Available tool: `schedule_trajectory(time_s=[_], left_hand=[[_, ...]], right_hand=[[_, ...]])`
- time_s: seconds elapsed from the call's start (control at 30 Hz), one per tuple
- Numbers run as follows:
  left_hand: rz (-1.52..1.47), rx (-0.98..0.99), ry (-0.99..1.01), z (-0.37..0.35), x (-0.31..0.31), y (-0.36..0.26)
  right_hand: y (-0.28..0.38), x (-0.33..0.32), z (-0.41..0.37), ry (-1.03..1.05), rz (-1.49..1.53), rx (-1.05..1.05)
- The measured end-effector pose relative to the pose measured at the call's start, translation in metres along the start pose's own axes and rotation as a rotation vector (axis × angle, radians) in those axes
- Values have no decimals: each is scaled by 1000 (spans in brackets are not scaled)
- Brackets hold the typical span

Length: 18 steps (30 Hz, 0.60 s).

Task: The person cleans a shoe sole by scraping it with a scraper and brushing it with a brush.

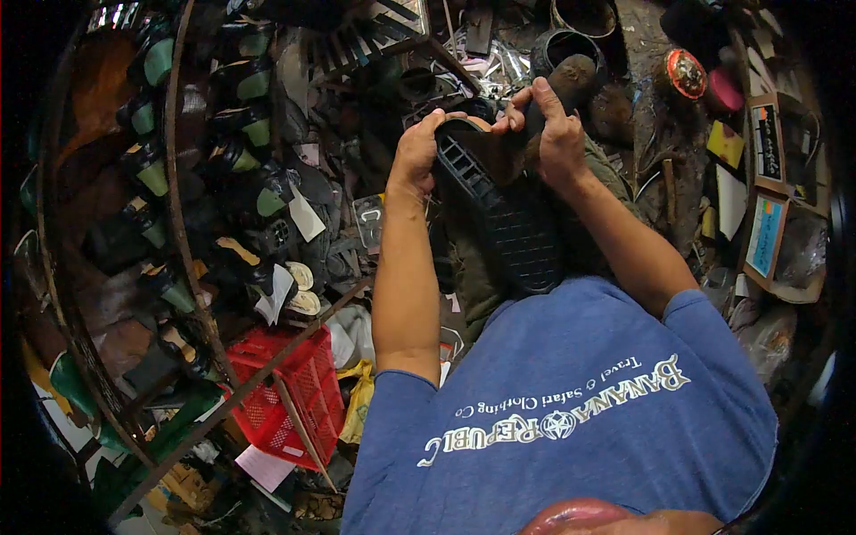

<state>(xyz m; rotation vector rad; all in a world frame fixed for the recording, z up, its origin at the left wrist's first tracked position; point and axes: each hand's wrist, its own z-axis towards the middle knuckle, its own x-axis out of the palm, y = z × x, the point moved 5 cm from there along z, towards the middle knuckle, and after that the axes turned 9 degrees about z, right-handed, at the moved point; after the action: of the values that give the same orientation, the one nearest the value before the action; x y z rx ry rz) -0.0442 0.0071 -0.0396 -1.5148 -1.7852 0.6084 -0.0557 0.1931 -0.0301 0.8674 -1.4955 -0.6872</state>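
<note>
A dark shoe (517,236) with a black, grid-patterned rubber sole is tilted in front of my shirt, one end close to my body. Ladder-like slots run along the sole's edge at the far end. My left hand (415,159) is closed around that far end, with its fingers along the rim. My right hand (560,143) is on the opposite side, its thumb raised and its other fingers curled in at the shoe's edge. Just beyond the right hand is a worn, brown rounded piece (573,76).
Shoes with green undersides (152,178) fill a rack at the left. Below them stands a red plastic crate (285,392), with a wooden bar (241,392) crossing it. Round tins (685,73) and framed boxes (767,232) line the right side. Scraps clutter the floor.
</note>
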Motion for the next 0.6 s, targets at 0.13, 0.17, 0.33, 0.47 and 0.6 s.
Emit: schedule_trajectory(time_s=[0.13, 0.17, 0.33, 0.47, 0.6], left_hand=[[15, -10, -5, -1, 3, -2], [18, -10, -3, -1, 3, -3], [-1, -41, 15, 2, 2, -1], [20, -10, -2, 3, 4, 1], [67, 24, -16, -5, 12, -5]], right_hand=[[4, 6, -6, -71, 335, 238], [8, 8, -7, -72, 336, 236], [7, 9, -9, -106, 356, 279], [10, 15, -14, -110, 308, 198], [10, 21, -20, -191, 343, 176]])
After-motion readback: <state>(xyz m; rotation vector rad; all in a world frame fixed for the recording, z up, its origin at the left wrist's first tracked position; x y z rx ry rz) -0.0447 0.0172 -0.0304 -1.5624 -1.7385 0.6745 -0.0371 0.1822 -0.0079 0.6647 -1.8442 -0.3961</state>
